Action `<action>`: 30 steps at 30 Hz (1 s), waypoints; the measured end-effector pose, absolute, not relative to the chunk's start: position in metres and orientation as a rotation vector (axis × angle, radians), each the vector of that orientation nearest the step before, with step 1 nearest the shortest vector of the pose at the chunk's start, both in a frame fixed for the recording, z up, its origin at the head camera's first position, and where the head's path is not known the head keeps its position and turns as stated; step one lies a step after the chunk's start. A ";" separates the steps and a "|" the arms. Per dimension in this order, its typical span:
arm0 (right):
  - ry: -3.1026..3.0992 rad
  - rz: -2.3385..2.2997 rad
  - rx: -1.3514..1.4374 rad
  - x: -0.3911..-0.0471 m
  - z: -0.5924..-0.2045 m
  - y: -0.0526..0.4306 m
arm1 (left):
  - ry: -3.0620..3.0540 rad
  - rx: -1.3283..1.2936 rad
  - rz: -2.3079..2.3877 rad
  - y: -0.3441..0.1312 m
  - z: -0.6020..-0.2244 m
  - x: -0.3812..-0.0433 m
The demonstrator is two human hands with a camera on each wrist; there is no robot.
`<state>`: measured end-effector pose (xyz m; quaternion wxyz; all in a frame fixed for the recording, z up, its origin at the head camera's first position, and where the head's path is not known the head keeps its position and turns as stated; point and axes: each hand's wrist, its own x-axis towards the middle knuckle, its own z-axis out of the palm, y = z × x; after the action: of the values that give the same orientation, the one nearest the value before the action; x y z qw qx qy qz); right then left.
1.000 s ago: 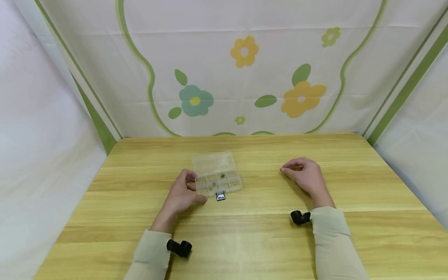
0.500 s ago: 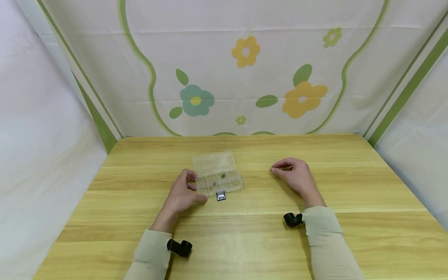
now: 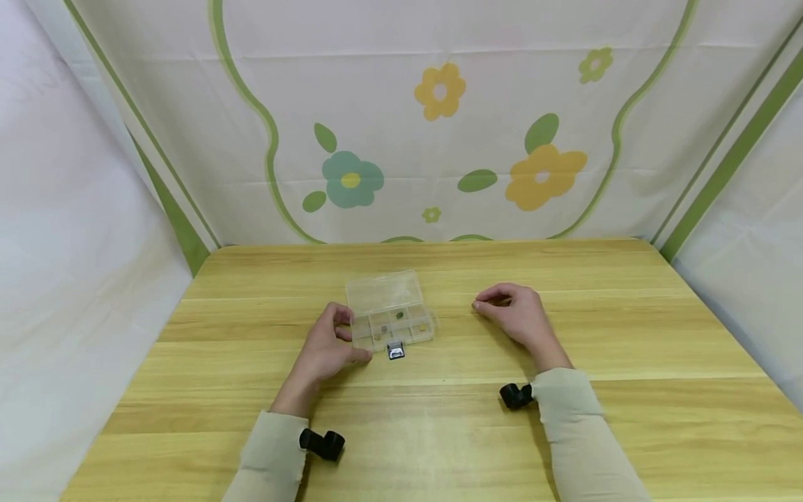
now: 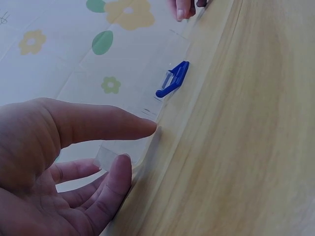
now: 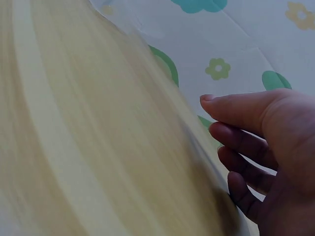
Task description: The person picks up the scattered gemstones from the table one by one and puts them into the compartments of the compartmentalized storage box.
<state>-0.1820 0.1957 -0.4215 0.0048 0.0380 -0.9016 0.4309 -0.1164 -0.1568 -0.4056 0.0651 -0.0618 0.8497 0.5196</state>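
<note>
A clear plastic compartment box (image 3: 360, 328) lies on the table with its lid (image 3: 384, 291) folded back. Inside are a small green piece (image 3: 399, 315), a yellowish piece (image 3: 422, 328) and greyish bits (image 3: 384, 329), each tiny. A blue clasp-like piece (image 3: 396, 351) sits at its front edge and shows sideways in the left wrist view. My left hand (image 3: 327, 345) holds the box's left end between thumb and fingers. To the right of the box, my right hand (image 3: 514, 312) has thumb and index tips close together; whether something tiny is between them is hidden.
The wooden table (image 3: 401, 432) reaches back to a white curtain (image 3: 401, 125) printed with flowers. More white curtain stands at both sides. A black wrist camera (image 3: 323, 445) sits at the left sleeve, and another black camera (image 3: 516, 396) at the right.
My right hand has moved left, toward the box, with its fingers in the same pose. The left hand and the box have stayed in place.
</note>
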 end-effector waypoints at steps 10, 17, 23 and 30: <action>-2.830 1.415 0.142 -0.181 -0.420 0.181 | 2.565 -0.169 1.579 -0.156 -0.402 -0.114; -2.832 1.458 0.145 -0.180 -0.420 0.167 | 2.572 -0.178 1.574 -0.156 -0.403 -0.115; -2.821 1.497 0.137 -0.178 -0.420 0.156 | 2.572 -0.178 1.573 -0.156 -0.404 -0.115; -2.793 1.578 0.136 -0.177 -0.420 0.145 | 2.569 -0.190 1.575 -0.156 -0.405 -0.116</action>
<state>-0.1767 0.1451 -0.4196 -0.0345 0.0422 -0.8694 0.4911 -0.1155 -0.1558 -0.4050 0.0609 -0.0628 0.8492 0.5207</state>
